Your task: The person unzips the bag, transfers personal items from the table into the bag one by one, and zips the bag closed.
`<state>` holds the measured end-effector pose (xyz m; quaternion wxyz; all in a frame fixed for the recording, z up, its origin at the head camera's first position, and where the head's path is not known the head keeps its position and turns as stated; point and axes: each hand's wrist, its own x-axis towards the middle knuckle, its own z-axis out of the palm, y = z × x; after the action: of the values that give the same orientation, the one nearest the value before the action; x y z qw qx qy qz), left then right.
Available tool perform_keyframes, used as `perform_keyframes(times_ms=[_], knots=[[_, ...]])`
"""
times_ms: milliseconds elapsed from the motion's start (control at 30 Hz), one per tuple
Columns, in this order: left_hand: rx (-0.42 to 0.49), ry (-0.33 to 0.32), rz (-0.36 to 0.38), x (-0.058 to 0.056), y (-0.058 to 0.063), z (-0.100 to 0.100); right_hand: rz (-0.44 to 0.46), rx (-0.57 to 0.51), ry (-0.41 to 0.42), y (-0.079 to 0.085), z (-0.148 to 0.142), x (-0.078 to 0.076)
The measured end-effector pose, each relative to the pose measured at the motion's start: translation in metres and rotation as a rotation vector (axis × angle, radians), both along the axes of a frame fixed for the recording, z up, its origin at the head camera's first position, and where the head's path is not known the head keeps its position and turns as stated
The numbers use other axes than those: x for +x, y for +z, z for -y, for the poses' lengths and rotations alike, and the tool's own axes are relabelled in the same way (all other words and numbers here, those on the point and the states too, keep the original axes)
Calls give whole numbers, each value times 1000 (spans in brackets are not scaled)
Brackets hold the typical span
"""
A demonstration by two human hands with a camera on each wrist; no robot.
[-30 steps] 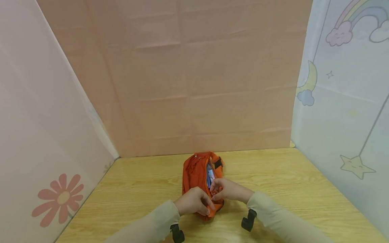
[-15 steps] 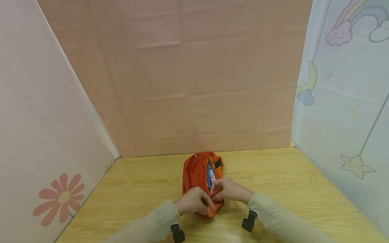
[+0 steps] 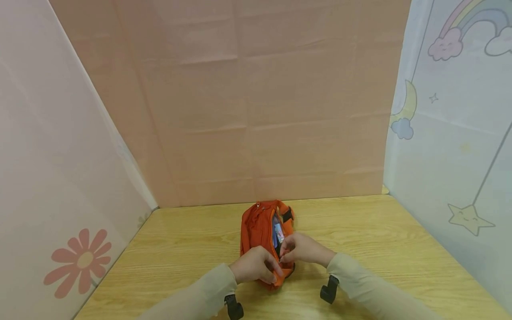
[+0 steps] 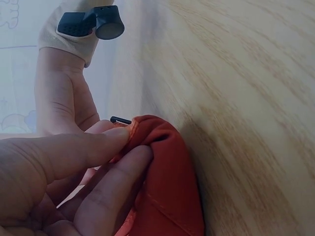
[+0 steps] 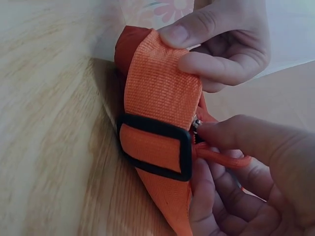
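Note:
A red-orange waist bag (image 3: 253, 229) lies on the wooden table, its side zipper partly open. Inside the gap a small item with a light, printed face (image 3: 279, 232) shows. My left hand (image 3: 256, 266) pinches the near end of the bag, where the wide orange strap (image 5: 162, 81) joins it; in the left wrist view its thumb and fingers fold the red fabric. At the opening, my right hand (image 3: 306, 250) pinches the zipper pull, with the thumb tip against the metal slider (image 5: 197, 123). An orange cord loop (image 5: 224, 156) pokes out between its fingers.
A black strap adjuster (image 5: 156, 147) sits on the strap, and a black buckle (image 3: 287, 215) lies at the bag's far right. Behind the table (image 3: 192, 235) hangs a pinkish cloth (image 3: 240, 111); patterned white panels stand on both sides.
My right hand has shifted slightly to the right along the opening, and a bit more of the dark gap shows beside its fingers. The left hand keeps its hold on the bag's end.

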<state>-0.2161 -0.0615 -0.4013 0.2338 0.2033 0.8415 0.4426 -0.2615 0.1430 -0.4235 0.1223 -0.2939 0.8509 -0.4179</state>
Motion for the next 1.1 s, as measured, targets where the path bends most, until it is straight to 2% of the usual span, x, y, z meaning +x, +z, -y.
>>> perform_keyframes(times_ms=[300,433,633,833,1100], knots=[[-17,-5,-14,1,2,0,-69,39,-59,0,0,-10],[-11,-10,-12,0,3,1,-65,49,-77,-1,-1,-17],[1,-12,-13,0,5,3,-74,37,-70,-1,-3,-26],[9,-4,2,0,6,4,-135,40,-47,-1,-2,-34],[16,-4,15,0,6,4,-174,47,-113,-10,-3,-49]])
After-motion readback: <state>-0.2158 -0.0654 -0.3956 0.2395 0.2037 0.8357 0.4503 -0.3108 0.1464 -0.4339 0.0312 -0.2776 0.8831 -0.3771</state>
